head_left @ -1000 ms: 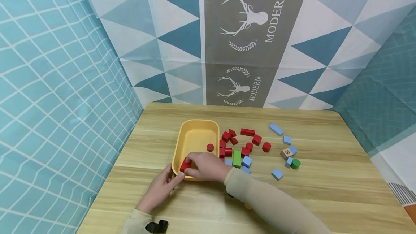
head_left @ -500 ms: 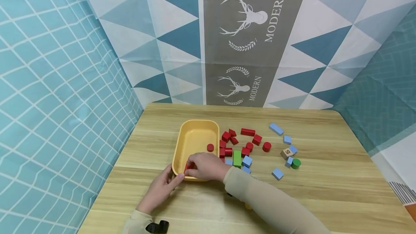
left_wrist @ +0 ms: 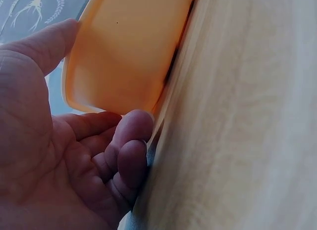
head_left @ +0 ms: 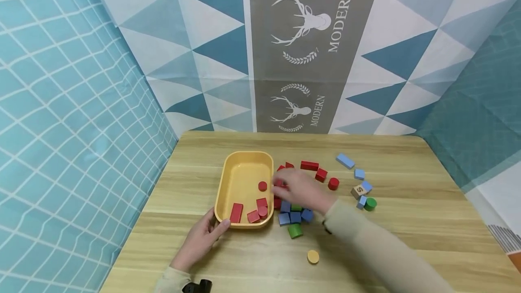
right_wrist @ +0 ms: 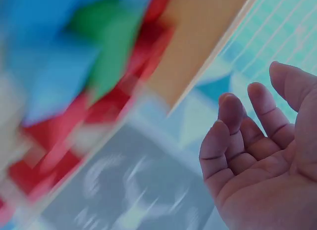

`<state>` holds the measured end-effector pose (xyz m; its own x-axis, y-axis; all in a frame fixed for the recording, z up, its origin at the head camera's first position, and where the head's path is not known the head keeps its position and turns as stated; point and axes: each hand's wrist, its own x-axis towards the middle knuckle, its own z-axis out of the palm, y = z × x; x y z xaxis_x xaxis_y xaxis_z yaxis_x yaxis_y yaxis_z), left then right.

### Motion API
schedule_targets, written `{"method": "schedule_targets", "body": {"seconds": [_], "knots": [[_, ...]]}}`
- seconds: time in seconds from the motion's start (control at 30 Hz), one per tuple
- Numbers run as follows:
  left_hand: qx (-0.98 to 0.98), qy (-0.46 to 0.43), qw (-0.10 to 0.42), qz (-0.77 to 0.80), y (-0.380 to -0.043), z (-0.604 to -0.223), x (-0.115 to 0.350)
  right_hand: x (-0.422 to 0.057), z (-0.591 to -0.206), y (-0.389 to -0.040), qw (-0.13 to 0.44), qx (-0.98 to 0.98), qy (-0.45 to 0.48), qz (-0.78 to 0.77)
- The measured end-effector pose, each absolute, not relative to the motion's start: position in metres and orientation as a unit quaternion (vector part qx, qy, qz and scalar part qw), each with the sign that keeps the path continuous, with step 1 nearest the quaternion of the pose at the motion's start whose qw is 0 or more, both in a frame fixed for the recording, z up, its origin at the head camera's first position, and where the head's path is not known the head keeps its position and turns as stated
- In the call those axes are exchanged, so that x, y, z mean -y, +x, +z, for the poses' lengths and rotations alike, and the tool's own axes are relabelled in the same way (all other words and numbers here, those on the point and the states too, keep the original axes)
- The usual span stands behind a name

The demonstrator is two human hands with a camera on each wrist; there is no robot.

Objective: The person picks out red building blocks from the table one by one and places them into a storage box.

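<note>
Head view shows a yellow tray (head_left: 241, 177) on the wooden surface (head_left: 244, 261). The left hand (head_left: 198, 241) holds it at the near left corner: the thumb lies at the rim and, in the left wrist view, a finger is at the outer wall, so this grip pinches the corner. The right hand (head_left: 299, 186) is just beside the tray's right wall, over a cluster of red blocks (head_left: 277, 204), and is blurred. In the right wrist view its grip is spread, with fingers loosely bent and nothing between them. Inside the tray, a red rectangular block (head_left: 236, 213) lies near the left hand; two smaller red blocks (head_left: 253, 216) and a red round piece (head_left: 262, 212) are gathered in the near right corner; a red disc (head_left: 262, 186) lies farther up. Outside, dark blue blocks (head_left: 295, 217) and a green cylinder (head_left: 295, 231) are on the person's side of the right hand.
</note>
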<state>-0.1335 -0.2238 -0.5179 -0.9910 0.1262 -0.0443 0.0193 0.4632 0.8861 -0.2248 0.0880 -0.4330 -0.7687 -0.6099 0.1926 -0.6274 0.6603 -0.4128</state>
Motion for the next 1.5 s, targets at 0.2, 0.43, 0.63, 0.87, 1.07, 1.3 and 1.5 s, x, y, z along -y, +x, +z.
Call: {"method": "schedule_targets", "body": {"seconds": [0.2,0.43,0.63,0.87,1.07,1.3,1.5], "knots": [[-0.859,0.041,0.049,0.507,-0.132,-0.519,0.225,-0.185,-0.443,-0.249,0.0,0.952,0.197,0.235],[-0.858,0.036,0.051,0.509,-0.132,-0.518,0.224,-0.241,-0.467,-0.247,-0.032,0.968,0.162,0.189],[-0.861,0.04,0.049,0.505,-0.134,-0.52,0.224,-0.24,-0.484,-0.242,-0.007,0.97,0.181,0.163],[-0.86,0.042,0.047,0.506,-0.133,-0.521,0.224,-0.231,-0.486,-0.242,0.011,0.974,0.18,0.134],[-0.864,0.034,0.048,0.5,-0.133,-0.519,0.224,-0.216,-0.471,-0.242,0.039,0.972,0.183,0.139],[-0.864,0.023,0.047,0.5,-0.132,-0.518,0.223,-0.148,-0.435,-0.228,0.061,0.946,0.237,0.212],[-0.867,0.031,0.05,0.495,-0.133,-0.521,0.224,-0.077,-0.435,-0.215,0.072,0.906,0.348,0.228]]}}
